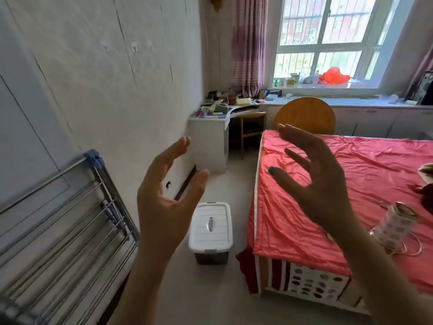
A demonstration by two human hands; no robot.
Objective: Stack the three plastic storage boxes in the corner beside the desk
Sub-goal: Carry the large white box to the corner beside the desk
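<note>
Pale floor (218, 179) ran between a white wall on the left and a bed (339, 179) with a pink cover on the right, in a small bedroom with a barred window (328, 36) at the far end. A cluttered white desk (210, 130) stood in the far left corner under that window, with a wooden chair (253, 130) tucked beside it. A metal drying rack (70, 219) leaned against the wall on the near left.

Only one storage box (210, 228) showed in the head view: a box with a white lid and a grey latch, standing alone on the floor near the foot of the bed, well apart from the desk. The other two boxes were not in sight.

Both hands were raised in front of the camera, palms facing each other, above the box and not touching it. The left hand (164, 202) had its fingers spread and slightly curled, holding nothing; the right hand (316, 184) was likewise open and empty.

Judging from this, the stacking had barely begun: nothing stood beside the desk yet, and all three boxes remained to be carried there.
</note>
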